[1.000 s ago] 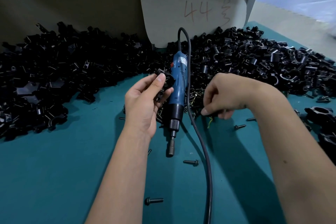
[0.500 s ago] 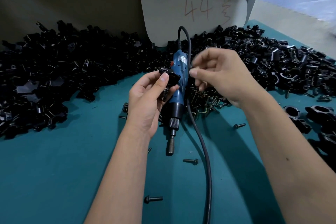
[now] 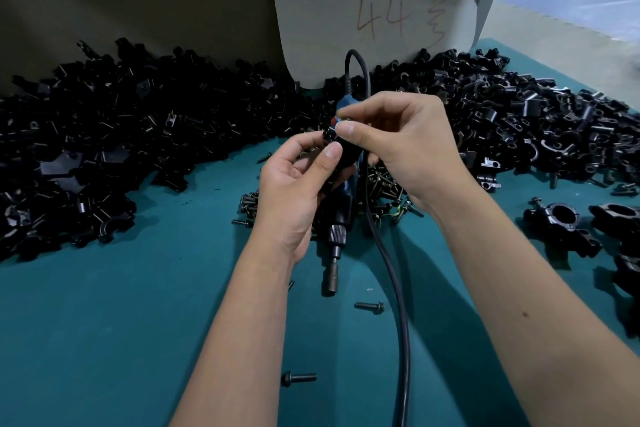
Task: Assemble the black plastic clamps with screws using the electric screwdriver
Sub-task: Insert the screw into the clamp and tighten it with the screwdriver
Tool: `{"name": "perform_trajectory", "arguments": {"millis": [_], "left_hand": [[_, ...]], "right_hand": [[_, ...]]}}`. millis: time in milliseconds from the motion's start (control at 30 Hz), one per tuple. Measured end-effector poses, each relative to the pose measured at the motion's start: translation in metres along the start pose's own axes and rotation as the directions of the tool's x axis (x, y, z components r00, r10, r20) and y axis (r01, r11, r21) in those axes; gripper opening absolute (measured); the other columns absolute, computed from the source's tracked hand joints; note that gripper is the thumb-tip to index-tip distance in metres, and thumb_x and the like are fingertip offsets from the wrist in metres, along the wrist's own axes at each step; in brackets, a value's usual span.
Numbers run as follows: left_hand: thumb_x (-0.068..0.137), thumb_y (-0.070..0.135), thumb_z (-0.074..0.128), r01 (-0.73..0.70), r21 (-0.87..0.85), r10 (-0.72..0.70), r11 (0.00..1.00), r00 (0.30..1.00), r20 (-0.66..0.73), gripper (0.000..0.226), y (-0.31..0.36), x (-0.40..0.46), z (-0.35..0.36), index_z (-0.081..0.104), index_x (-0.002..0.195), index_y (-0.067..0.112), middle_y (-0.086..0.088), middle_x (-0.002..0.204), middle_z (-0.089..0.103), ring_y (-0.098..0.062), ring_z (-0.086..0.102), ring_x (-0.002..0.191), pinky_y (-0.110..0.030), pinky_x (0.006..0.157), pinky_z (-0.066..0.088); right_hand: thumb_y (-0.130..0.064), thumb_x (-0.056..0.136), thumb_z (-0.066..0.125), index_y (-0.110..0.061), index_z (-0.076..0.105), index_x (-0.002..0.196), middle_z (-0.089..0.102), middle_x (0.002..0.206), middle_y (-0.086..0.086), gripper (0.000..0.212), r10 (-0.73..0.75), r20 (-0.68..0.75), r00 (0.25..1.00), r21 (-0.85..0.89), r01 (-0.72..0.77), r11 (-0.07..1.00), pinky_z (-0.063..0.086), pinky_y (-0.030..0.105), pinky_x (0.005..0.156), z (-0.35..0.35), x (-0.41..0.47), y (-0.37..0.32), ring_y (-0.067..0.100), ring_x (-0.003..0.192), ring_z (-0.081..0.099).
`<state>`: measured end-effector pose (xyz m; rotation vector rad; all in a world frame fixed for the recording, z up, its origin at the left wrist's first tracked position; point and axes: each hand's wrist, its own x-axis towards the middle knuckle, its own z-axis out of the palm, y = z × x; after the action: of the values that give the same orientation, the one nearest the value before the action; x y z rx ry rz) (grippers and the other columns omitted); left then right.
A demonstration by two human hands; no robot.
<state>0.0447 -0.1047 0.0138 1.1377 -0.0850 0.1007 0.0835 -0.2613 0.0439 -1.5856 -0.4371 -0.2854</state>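
Since the earlier frame, the right hand [image 3: 408, 149] has been brought to the left hand [image 3: 294, 191]. A clamp piece [image 3: 341, 158] is pinched in the left fingers above the surface [image 3: 104, 340]; right fingertips are pressed together, apparently seating a screw. Next, the screwdriver [image 3: 341, 204] must be lifted.

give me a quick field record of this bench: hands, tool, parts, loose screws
left hand: holds small black plastic clamp piece
right hand: pinches at the clamp's top; screw not clearly visible
tool: blue electric screwdriver lying on teal table mat, untouched
parts: black clamp pile along back
loose screws: dark flanged screw beside the screwdriver tip
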Motion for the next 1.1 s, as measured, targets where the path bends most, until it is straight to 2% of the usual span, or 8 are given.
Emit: {"name": "perform_trajectory", "arguments": {"millis": [233, 433, 500, 667, 767, 900, 1000, 1100], "left_hand": [[0.096, 0.007, 0.071, -0.070, 0.118, 0.073, 0.991, 0.997, -0.021, 0.020, -0.004, 0.002, -0.003, 0.071, 0.116, 0.003, -0.018, 0.102, 0.076, -0.028, 0.075, 0.096, -0.037, 0.087, 0.061], [0.094, 0.008, 0.074, -0.101, 0.133, 0.109, 0.986, 0.993, -0.050, 0.017, -0.005, 0.005, -0.007, 0.073, 0.111, 0.007, -0.015, 0.104, 0.076, -0.029, 0.075, 0.098, -0.038, 0.088, 0.062], [0.094, 0.006, 0.074, -0.114, 0.159, 0.117, 0.981, 0.993, -0.013, 0.019, -0.005, 0.005, -0.006, 0.073, 0.113, 0.004, -0.009, 0.102, 0.077, -0.024, 0.075, 0.096, -0.033, 0.085, 0.061], [0.094, 0.006, 0.076, -0.146, 0.223, 0.146, 0.964, 0.989, 0.018, 0.019, -0.004, 0.004, -0.009, 0.073, 0.113, 0.006, -0.013, 0.106, 0.078, -0.027, 0.076, 0.096, -0.037, 0.087, 0.062], [0.093, 0.007, 0.077, -0.164, 0.255, 0.160, 0.953, 0.986, 0.038, 0.019, -0.002, 0.003, -0.011, 0.074, 0.111, 0.010, -0.015, 0.108, 0.077, -0.030, 0.076, 0.094, -0.039, 0.088, 0.063], [0.091, 0.012, 0.080, -0.181, 0.292, 0.171, 0.939, 0.984, 0.057, 0.017, -0.003, 0.003, -0.008, 0.077, 0.106, 0.019, -0.010, 0.106, 0.077, -0.029, 0.077, 0.091, -0.040, 0.085, 0.063], [0.090, 0.013, 0.080, -0.176, 0.286, 0.170, 0.942, 0.984, 0.048, 0.017, -0.004, 0.003, -0.008, 0.077, 0.105, 0.020, -0.011, 0.105, 0.078, -0.030, 0.077, 0.091, -0.040, 0.085, 0.064], [0.092, 0.009, 0.078, -0.175, 0.260, 0.169, 0.950, 0.985, 0.044, 0.017, -0.004, 0.003, -0.010, 0.076, 0.108, 0.015, -0.011, 0.104, 0.078, -0.028, 0.077, 0.092, -0.039, 0.084, 0.064]], "right_hand": [[-0.013, 0.083, 0.087, -0.013, 0.082, 0.091, 0.074, 0.071, -0.005, 0.009, -0.006, 0.037, 0.999, -0.084, 0.009, 0.996, 0.045, 0.012, 0.053, 0.002, 0.001, 0.001, 0.000, 0.054, 0.058], [-0.020, 0.094, 0.077, -0.017, 0.081, 0.093, 0.074, 0.078, 0.009, 0.005, 0.070, 0.119, 0.990, -0.151, -0.052, 0.987, 0.051, 0.033, 0.051, -0.004, 0.001, -0.002, 0.022, 0.054, 0.055], [-0.023, 0.095, 0.076, -0.010, 0.073, 0.081, 0.065, 0.069, 0.014, 0.019, 0.073, 0.095, 0.993, -0.211, -0.052, 0.976, 0.045, 0.030, 0.047, -0.004, 0.000, -0.003, 0.020, 0.051, 0.051], [-0.029, 0.108, 0.053, -0.016, 0.046, 0.072, 0.041, 0.062, -0.008, 0.039, 0.020, 0.255, 0.967, -0.566, 0.132, 0.814, 0.031, 0.021, 0.055, 0.002, 0.000, -0.012, 0.007, 0.058, 0.039], [-0.029, 0.109, 0.051, -0.016, 0.048, 0.079, 0.041, 0.063, -0.006, 0.033, 0.027, 0.267, 0.963, -0.576, 0.137, 0.806, 0.031, 0.025, 0.057, 0.002, -0.001, -0.015, 0.010, 0.059, 0.038], [-0.036, 0.110, 0.049, -0.023, 0.040, 0.063, 0.039, 0.057, -0.006, 0.049, 0.017, 0.237, 0.971, -0.616, 0.137, 0.776, 0.030, 0.028, 0.055, 0.006, -0.001, -0.018, 0.012, 0.054, 0.037], [-0.044, 0.110, 0.044, -0.022, 0.043, 0.063, 0.041, 0.058, -0.007, 0.052, 0.094, 0.270, 0.958, -0.631, 0.103, 0.769, 0.033, 0.031, 0.056, 0.003, -0.001, -0.021, 0.010, 0.055, 0.039], [-0.035, 0.111, 0.044, -0.018, 0.045, 0.068, 0.043, 0.062, -0.008, 0.046, 0.175, 0.344, 0.923, -0.640, 0.094, 0.762, 0.032, 0.026, 0.056, 0.000, 0.001, -0.025, 0.006, 0.056, 0.039]]}}
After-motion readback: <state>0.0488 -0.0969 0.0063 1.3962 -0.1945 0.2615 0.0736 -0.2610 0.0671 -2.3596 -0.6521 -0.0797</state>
